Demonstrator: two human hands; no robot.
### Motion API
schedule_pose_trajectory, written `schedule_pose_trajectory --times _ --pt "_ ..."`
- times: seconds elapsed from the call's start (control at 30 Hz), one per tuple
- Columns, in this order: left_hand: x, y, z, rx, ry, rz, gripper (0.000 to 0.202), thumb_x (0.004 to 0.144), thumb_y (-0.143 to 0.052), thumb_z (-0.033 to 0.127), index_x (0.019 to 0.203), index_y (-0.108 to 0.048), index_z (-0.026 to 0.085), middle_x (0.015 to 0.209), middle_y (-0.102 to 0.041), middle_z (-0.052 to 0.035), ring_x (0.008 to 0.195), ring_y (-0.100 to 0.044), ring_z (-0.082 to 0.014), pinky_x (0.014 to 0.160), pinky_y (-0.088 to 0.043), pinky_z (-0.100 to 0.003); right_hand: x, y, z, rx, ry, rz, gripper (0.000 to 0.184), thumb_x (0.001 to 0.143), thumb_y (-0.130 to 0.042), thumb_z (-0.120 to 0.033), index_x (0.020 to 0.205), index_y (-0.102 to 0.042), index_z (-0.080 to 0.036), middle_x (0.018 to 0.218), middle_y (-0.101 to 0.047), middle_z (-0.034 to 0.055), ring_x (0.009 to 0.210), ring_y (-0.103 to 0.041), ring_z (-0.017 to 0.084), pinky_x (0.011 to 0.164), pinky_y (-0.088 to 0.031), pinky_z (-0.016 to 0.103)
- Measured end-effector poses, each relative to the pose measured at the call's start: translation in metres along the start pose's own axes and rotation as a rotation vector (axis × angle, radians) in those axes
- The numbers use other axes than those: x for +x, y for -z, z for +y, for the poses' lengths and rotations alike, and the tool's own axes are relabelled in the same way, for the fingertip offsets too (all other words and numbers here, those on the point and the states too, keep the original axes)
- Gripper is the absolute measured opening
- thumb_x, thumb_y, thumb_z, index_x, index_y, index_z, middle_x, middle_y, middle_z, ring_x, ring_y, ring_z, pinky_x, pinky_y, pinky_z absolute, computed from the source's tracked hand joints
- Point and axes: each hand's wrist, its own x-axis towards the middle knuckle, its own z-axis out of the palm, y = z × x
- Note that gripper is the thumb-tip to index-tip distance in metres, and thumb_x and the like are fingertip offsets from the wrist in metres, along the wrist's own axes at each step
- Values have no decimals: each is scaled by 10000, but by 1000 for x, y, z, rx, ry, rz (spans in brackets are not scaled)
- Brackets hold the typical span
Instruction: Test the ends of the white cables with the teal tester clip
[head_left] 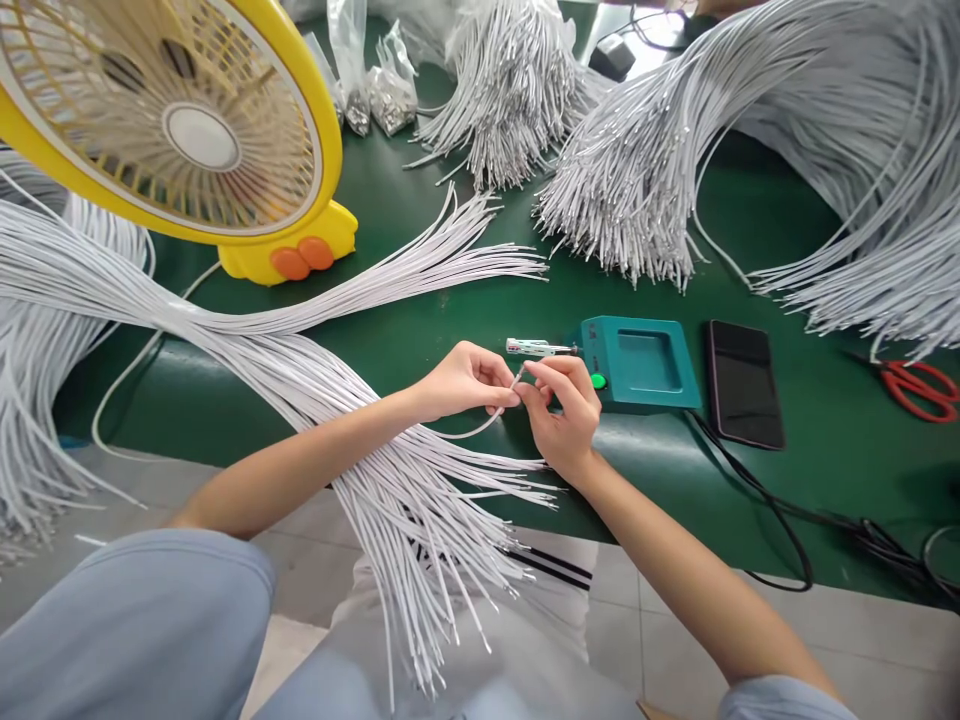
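Observation:
A single white cable (480,430) rises to my two hands, which meet near the middle of the view. My left hand (471,382) pinches it close to its end. Fingertips of my right hand (561,405) are closed at the cable's tip, where a small metallic bit shows; what exactly they grip is too small to make out. Just behind the hands, a small clamp-like fixture (540,347) sticks out from a teal device (652,362) with a green button. Beneath my left forearm spreads a bundle of white cables (420,480), its ends hanging over the table edge.
A yellow fan (330,235) stands at the left on the green table (840,480). Large cable bundles (630,200) lie at the back and right. Bags of metal parts (392,90) sit behind. Right of the device are a phone (745,383), red-handled scissors (919,390) and black cords (780,510).

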Motion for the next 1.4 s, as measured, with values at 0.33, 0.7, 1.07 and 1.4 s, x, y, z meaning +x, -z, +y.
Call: schedule_pose_trajectory --times 0.33,0.7,1.07,1.4 --pt "1 -2 0 -6 12 52 368 462 -883 231 566 -559 91 485 -565 24 433 -522 -63 451 -418 -176 2 2 -9 300 -303 -22 84 858 -585 -281 918 -563 -227 922 -520 47 780 -539 142 494 -462 224" --pt "0 -1 -4 43 -9 24 394 467 -883 225 555 -519 103 466 -530 42 428 -471 -45 424 -356 -159 9 2 -12 407 -464 -121 111 845 -612 -294 791 -611 -197 794 -584 23 730 -556 135 533 -441 231" --pt "-5 -7 -3 64 -130 69 305 608 -819 342 685 -679 82 558 -620 -16 457 -540 -81 448 -458 -197 16 4 -17 573 -602 -183 151 818 -569 -260 694 -529 -184 672 -505 -25 526 -417 76 497 -361 234" --pt "-4 -4 -4 44 -138 116 247 646 -787 289 686 -675 73 544 -620 -18 454 -562 -88 451 -472 -196 11 3 -11 516 -575 -118 112 833 -529 -273 770 -568 -190 728 -536 -4 556 -464 94 488 -389 236"
